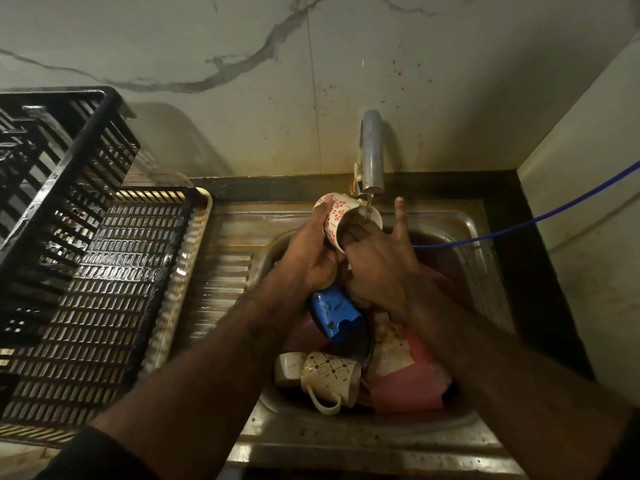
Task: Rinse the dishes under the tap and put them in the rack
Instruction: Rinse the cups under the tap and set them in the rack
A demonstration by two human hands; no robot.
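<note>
A cup [341,216] is gripped by the left hand [311,251] under the tap [371,157]; fingers [356,233] of the right hand [381,261] are pushed inside it. The rack [104,271] is left of both hands.

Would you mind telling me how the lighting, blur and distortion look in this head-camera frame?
Head view: dim, warm light, the sink bowl in deep shadow; wide-angle bending curves the black rack and wall edges; the rack's far corner is smeared by motion blur; the red-patterned mug under the tap stays fairly sharp; faint glare on the draining board.
</note>
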